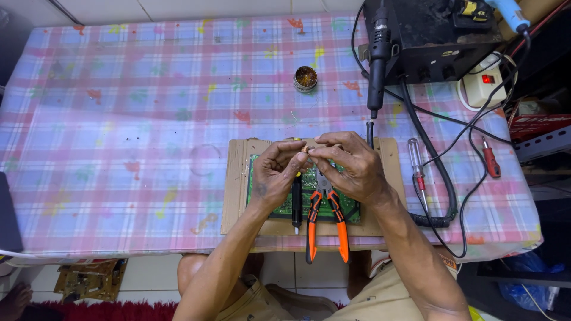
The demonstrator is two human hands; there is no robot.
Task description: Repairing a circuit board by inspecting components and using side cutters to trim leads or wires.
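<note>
My left hand and my right hand meet above a green circuit board, fingertips pinched together on a tiny brownish part. The board lies on a brown cardboard sheet. Orange-handled pliers rest on the board below my right hand. A thin black tool lies beside them under my left hand.
A plaid cloth covers the table. A small round tin sits farther back. A black station box with a black hot-air handle and cables stands at the back right. Two screwdrivers lie right.
</note>
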